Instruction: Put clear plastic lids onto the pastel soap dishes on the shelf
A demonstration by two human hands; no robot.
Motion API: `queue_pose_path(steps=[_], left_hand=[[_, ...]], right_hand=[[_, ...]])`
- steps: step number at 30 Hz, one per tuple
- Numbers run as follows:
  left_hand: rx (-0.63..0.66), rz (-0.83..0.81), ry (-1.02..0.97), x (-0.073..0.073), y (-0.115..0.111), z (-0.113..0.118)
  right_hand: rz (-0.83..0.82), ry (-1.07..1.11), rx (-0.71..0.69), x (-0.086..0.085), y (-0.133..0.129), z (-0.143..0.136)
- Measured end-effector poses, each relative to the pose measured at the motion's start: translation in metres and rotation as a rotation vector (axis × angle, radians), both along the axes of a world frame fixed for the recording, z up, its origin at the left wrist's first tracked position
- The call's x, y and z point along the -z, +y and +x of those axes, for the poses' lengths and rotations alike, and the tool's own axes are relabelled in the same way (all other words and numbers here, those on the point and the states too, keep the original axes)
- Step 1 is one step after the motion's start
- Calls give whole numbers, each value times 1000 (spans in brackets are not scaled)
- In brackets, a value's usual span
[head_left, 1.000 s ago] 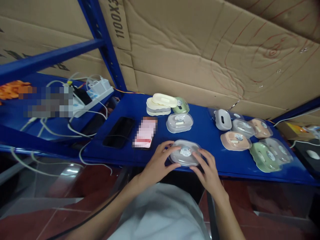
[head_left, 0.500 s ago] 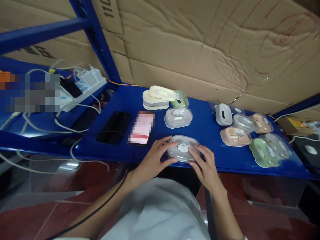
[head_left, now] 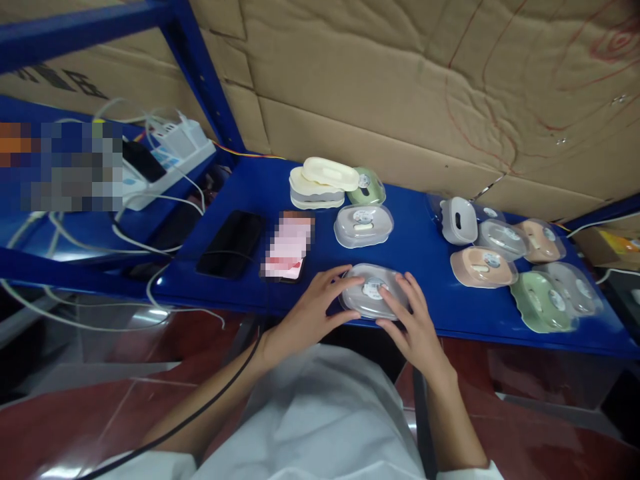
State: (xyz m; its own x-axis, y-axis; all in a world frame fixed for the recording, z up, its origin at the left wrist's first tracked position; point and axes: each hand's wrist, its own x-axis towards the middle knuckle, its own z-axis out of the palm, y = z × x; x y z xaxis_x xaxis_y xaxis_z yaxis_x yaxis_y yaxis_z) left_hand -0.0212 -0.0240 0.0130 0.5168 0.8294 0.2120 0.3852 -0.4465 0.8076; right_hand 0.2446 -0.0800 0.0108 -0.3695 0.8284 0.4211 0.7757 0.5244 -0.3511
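Two bare hands frame a gray case [head_left: 373, 272] near the front edge of the blue table [head_left: 410, 253]. The left hand [head_left: 317, 303] grasps the case's left end, its thumb at the near side and its fingers curved over the top; the right hand [head_left: 415, 323] grasps the opposite end, fingers spread, one reaching the round label [head_left: 375, 289]. A clear cover lies over this case, which rests flat.

Progress, judged from the present arrangement: the central case appears nearly complete, with body, cover and label together; whether the cover is fully seated cannot be told. Behind it, a pale case [head_left: 363, 230] is likewise covered and labeled. To the right, a peach case [head_left: 483, 270] and a green case [head_left: 540, 300] stand covered within a loose group, which seems to represent finished pieces. Beside them, a white case [head_left: 459, 221] with a dark slot is tilted up and may be less advanced, its own cover being unclear. At the rear, cream parts [head_left: 316, 195], stacked with a gray layer between them, bear no visible clear cover and appear to remain unassembled. A dark phone [head_left: 233, 243] and a lit phone [head_left: 287, 247] lie to the left, apart from the hands.
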Motion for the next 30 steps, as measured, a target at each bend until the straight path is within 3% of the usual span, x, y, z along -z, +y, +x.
queue_pose_path(steps=[10,24,27,30], left_hand=[[15,-13,13,1,1,-1],[28,43,26,3,-1,-1],[3,48,54,3,-3,0],[-20,50,85,3,-5,1]], right_hand=[[-2,-18,30,-6,-2,0],[-12,-67,41,-1,-2,-4],[-6,-102,107,-2,-3,0],[52,-168,277,-5,5,12]])
